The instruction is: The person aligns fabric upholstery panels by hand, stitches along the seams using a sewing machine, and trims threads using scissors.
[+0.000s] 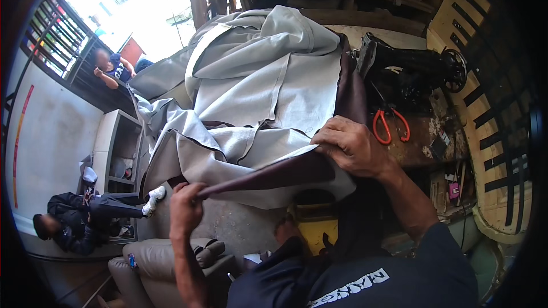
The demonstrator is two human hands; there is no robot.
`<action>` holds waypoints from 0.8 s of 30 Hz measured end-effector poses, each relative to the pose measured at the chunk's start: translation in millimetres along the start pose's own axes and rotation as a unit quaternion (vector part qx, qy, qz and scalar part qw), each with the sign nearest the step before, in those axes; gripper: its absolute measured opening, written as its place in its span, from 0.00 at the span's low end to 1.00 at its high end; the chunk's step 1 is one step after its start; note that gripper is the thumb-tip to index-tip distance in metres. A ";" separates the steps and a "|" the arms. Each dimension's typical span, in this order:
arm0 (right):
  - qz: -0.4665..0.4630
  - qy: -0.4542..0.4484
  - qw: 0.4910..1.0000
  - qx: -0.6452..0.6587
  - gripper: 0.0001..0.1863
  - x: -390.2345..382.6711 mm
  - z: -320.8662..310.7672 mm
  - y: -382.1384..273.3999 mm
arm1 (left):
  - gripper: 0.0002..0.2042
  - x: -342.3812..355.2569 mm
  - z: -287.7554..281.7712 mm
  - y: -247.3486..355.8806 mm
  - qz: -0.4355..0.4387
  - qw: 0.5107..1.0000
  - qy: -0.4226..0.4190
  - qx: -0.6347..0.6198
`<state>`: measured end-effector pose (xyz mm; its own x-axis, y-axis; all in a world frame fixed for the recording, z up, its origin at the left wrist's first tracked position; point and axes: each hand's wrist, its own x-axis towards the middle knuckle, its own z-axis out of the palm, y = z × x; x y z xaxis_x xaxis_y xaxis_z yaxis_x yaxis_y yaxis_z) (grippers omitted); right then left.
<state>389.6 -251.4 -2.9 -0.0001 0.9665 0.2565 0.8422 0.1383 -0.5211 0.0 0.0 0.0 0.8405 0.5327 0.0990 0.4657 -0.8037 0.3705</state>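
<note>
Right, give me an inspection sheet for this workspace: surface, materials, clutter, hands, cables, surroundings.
Surface: worn brown wooden tabletop, bearing a black metal sewing machine.
Job's things: large pale-grey sheet material with maroon parts, draped in loose folds.
Clutter: orange-handled scissors beside the machine.
Hands: left hand and right hand both grip the sheet's edge.
Cables: none identifiable; background too unclear.
Surroundings: dark-clothed seated person, another person in a navy top, grey padded sofa.

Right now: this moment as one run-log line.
left hand: gripping grey-and-brown fabric | right hand: pinching same fabric's edge | fabric: bunched beyond hands | right side: sewing machine, orange-handled scissors
</note>
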 end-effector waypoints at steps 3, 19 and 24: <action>-0.023 0.013 0.999 0.032 0.53 6.4 -8.7 -24.3 | 0.15 9.2 -40.5 14.2 -0.029 0.995 0.084 -0.054; -0.060 0.088 0.993 -0.042 0.39 49.1 95.7 -129.4 | 0.20 137.9 -241.3 72.7 0.122 0.972 0.176 0.098; -0.054 0.241 0.967 0.070 0.50 201.2 133.2 -60.1 | 0.21 188.5 -261.0 148.1 0.270 0.912 0.191 0.244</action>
<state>267.1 -36.4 -28.3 0.1949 0.7368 0.6474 0.7698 0.2942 -0.5665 155.1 50.6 314.6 0.8691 0.0039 0.4947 0.1597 -0.9487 -0.2731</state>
